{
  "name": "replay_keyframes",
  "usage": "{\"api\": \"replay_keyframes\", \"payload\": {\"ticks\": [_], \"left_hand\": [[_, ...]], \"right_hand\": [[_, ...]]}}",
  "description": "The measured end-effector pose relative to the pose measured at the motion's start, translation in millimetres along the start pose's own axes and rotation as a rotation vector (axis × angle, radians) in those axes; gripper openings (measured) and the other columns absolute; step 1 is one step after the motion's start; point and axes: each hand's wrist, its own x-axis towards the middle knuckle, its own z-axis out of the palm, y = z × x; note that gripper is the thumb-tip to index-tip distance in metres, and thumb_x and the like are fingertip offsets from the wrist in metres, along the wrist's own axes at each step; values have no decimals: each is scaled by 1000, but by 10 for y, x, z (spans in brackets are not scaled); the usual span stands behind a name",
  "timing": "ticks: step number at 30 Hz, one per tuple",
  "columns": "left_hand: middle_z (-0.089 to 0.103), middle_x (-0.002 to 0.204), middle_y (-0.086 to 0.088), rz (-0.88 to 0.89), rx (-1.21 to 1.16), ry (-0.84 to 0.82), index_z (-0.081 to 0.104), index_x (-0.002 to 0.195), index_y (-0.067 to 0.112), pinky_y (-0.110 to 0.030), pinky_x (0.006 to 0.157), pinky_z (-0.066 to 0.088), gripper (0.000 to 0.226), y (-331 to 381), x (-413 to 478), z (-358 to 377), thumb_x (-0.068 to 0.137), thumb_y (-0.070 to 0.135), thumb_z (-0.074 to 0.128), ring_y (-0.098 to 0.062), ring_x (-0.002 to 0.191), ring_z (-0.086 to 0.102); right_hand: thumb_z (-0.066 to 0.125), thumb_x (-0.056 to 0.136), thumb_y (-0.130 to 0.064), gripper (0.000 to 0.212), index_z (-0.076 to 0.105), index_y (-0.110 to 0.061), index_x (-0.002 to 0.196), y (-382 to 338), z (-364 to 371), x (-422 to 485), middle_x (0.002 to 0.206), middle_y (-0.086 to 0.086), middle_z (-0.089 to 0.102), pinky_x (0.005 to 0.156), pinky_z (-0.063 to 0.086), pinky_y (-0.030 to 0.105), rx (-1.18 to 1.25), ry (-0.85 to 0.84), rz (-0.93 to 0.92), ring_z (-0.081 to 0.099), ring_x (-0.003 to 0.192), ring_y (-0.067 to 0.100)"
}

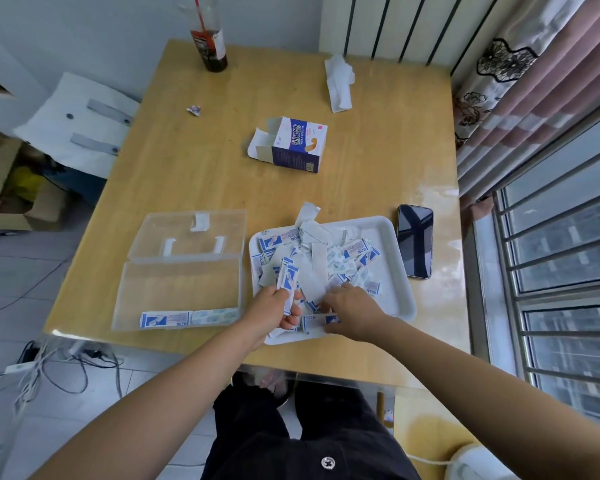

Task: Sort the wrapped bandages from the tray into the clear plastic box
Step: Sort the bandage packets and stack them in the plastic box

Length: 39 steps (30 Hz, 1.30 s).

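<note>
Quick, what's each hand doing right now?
Left hand: holding a few wrapped bandages.
Right hand: reaching into the tray pile; grip cannot be told.
</note>
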Motion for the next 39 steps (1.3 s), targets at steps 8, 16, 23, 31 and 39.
{"api": "replay_keyframes", "payload": {"ticks": [8, 16, 23, 31, 39], "left_hand": [[56, 74, -10, -35, 23, -9, 55, 113, 0, -22, 50, 41, 33, -35, 35, -40, 101, 13, 27, -17, 57, 50], [59, 76, -11, -48, 53, -37, 56, 112, -1, -23, 52, 45, 34, -20, 48, -50, 101, 13, 27, -18, 58, 54], [54, 69, -10, -77, 14, -162, 59, 99, 4, -25, 53, 43, 34, 55, 21, 57, 101, 13, 27, -19, 55, 49], [49, 64, -6, -58, 12, -142, 57, 101, 4, -26, 51, 38, 32, 79, 63, 104, 100, 14, 26, -19, 52, 45], [46, 57, -2, -37, 118, -173, 53, 94, 8, -23, 49, 35, 31, 118, 48, 124, 98, 18, 23, -15, 46, 40]], "right_hand": [[58, 91, -25, 31, 62, -14, 119, 5, 4, -5, 116, 6, 63, 82, 42, 32, 144, -76, 34, 54, 103, 25], [68, 88, -19, 25, 56, -12, 67, 203, -195, -111, 66, 1, 52, 60, 37, 21, 898, -70, 230, 45, 62, 13], [68, 88, -18, 18, 68, 0, 92, 297, -211, -179, 76, 6, 60, 60, 42, 20, 1114, 35, 296, 49, 64, 12], [62, 90, -15, 15, 65, -16, 76, 428, -246, -151, 57, -9, 47, 54, 32, 19, 946, 291, 399, 39, 52, 10], [74, 81, -15, 16, 61, -8, 76, 194, -504, -227, 67, -1, 51, 58, 33, 20, 815, 30, -3, 41, 61, 10]]}}
